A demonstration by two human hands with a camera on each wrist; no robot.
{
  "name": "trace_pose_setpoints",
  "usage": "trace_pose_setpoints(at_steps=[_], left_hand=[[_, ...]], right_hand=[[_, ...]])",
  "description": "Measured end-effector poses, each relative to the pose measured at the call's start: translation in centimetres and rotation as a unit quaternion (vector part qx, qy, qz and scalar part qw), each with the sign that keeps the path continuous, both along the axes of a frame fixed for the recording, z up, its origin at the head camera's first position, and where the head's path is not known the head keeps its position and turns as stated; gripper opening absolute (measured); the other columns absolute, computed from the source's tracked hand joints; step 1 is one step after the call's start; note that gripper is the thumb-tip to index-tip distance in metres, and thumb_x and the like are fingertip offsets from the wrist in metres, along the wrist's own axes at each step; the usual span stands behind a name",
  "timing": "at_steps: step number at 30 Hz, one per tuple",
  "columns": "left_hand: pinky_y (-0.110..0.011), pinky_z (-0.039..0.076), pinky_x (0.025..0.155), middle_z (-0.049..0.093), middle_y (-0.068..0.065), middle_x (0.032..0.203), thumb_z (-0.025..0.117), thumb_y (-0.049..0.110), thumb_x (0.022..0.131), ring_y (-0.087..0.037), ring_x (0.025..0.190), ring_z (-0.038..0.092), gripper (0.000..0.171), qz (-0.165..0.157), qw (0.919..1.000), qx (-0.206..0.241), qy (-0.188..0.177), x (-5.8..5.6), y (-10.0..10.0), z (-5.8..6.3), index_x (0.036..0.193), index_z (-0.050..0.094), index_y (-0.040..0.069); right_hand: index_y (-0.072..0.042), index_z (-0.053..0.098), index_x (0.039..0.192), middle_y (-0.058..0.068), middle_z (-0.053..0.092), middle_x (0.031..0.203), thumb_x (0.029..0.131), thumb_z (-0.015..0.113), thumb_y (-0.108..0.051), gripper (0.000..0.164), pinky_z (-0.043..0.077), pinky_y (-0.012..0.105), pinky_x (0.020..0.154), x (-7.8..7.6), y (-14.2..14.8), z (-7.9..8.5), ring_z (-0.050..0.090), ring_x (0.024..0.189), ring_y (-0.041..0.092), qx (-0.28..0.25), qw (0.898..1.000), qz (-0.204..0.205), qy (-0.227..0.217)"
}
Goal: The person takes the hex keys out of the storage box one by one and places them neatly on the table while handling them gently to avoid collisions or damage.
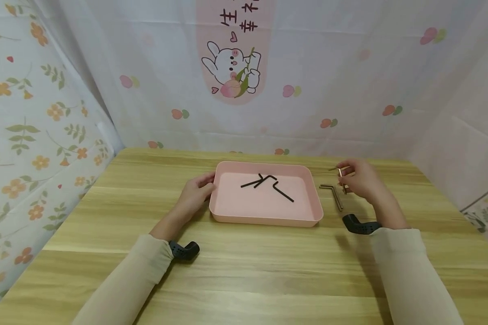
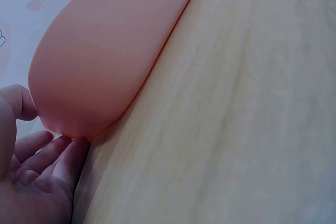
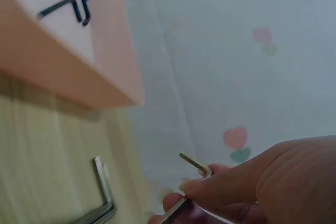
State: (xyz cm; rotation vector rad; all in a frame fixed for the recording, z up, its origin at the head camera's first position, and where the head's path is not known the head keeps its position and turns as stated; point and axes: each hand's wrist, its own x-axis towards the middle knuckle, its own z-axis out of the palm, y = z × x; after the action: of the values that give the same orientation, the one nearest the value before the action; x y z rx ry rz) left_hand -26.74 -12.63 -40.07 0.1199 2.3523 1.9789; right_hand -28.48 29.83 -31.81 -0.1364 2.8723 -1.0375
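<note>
A shallow pink tray [image 1: 266, 220] lies on the table, with three black hex keys [image 1: 283, 193] inside, two of them crossing. My left hand [image 1: 193, 194] is at the tray's left side; in the left wrist view its fairly straight fingers [image 2: 39, 153] touch the outer wall and the thumb meets the rim. To the right of the tray my right hand [image 1: 361, 179] pinches a metallic, L-shaped hex key [image 3: 194, 170] between thumb and fingers, its short bent end sticking out. Just left of that hand, larger metallic hex keys [image 1: 336, 198] lie side by side on the table.
The wooden table [image 1: 244, 271] runs back to a white printed curtain [image 1: 329, 67]. A floral curtain [image 1: 37, 135] hangs along the left side. Each wrist carries a black strap-on device [image 1: 184, 251].
</note>
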Motion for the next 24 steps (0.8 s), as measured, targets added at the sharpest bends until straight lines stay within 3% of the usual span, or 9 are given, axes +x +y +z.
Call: trace_pose_setpoints(at_steps=[6,15,24], left_hand=[[-0.045,0.042,0.117,0.051,-0.017,0.153,0.049,0.011,0.1,-0.028,0.142,0.049,0.054,0.0,1.0,-0.003,-0.001,0.1,-0.1,0.1,0.153,0.043,0.004],[-0.044,0.044,0.116,0.052,-0.018,0.151,0.05,0.01,0.1,-0.027,0.14,0.05,0.053,-0.002,1.0,0.003,-0.002,0.0,0.3,0.2,0.153,0.044,0.004],[-0.044,0.042,0.117,0.05,-0.017,0.153,0.049,0.011,0.101,-0.027,0.141,0.049,0.054,0.001,1.0,-0.001,-0.007,0.2,0.1,0.3,0.154,0.042,0.005]], right_hand=[[0.009,0.051,0.138,0.029,0.057,0.117,0.099,0.055,-0.004,0.042,0.063,0.041,0.072,-0.6,1.1,-1.4,0.07,0.082,0.026,0.01,1.0,-0.013,-0.005],[0.01,0.055,0.136,0.03,0.061,0.113,0.095,0.055,-0.003,0.043,0.057,0.029,0.061,-1.0,2.3,-2.8,0.066,0.077,0.021,0.033,0.999,-0.012,-0.008],[0.007,0.058,0.135,0.037,0.061,0.125,0.095,0.057,-0.011,0.044,0.052,0.029,0.06,-1.1,2.5,-3.5,0.064,0.102,0.044,0.083,0.996,-0.024,0.003]])
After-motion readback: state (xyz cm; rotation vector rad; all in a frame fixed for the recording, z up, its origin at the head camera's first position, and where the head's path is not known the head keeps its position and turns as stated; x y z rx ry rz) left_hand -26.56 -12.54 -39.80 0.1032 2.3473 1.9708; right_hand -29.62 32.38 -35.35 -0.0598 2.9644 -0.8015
